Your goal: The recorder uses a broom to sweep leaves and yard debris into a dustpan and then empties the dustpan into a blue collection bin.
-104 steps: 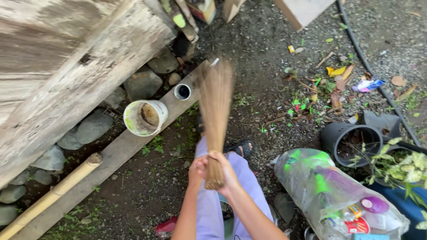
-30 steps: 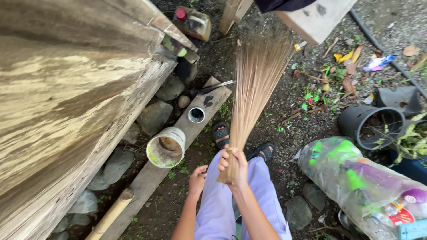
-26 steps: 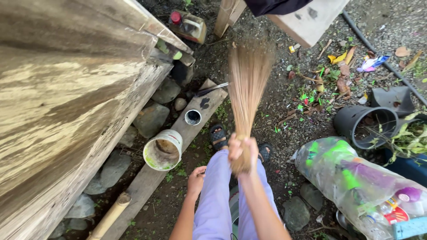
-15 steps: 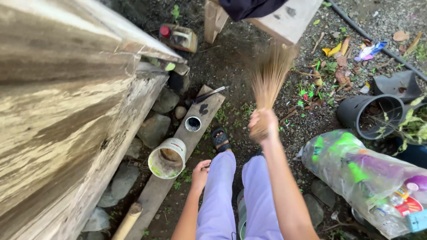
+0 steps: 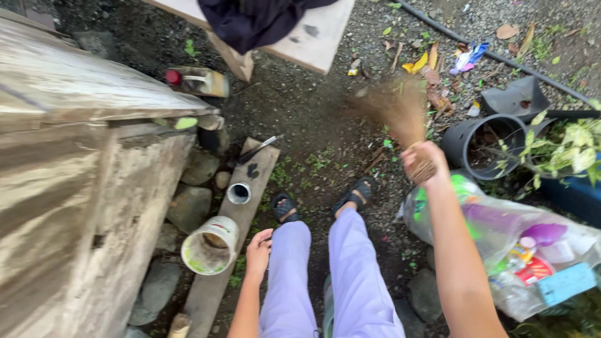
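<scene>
Over gravelly ground (image 5: pixel 313 119) beside a weathered wooden structure (image 5: pixel 75 188), we look down on our own lilac-trousered legs and sandalled feet. At upper centre stands a pale wooden table (image 5: pixel 313 37) with a dark cloth (image 5: pixel 256 19) draped over it.

At lower right lies a clear plastic bag (image 5: pixel 501 244), the largest container, bulging with mixed coloured packaging and bottles. Above it a black plastic pot (image 5: pixel 482 141) lies tipped on its side, dark soil showing in its mouth, near leafy green plants (image 5: pixel 563 147). A long plank (image 5: pixel 231 250) on the ground at left carries a white tub (image 5: pixel 210 245), tipped on its side, its inside stained and holding a brownish residue, and a small open can (image 5: pixel 238 193) with a dark interior. Near the structure's corner sits a yellowish bottle with a red cap (image 5: pixel 197 80).

Our right hand (image 5: pixel 424 164) is closed in a fist around the bound neck of a stick broom (image 5: pixel 400 116), whose bristles fan away toward littered leaves (image 5: pixel 426 62) and appear blurred. We judge the broom light and springy, stiff at the binding and flexible at the tips, so the bound neck is the firm place to hold. Our left hand (image 5: pixel 258 250) rests on the left thigh, fingers loosely curled, holding nothing.
</scene>
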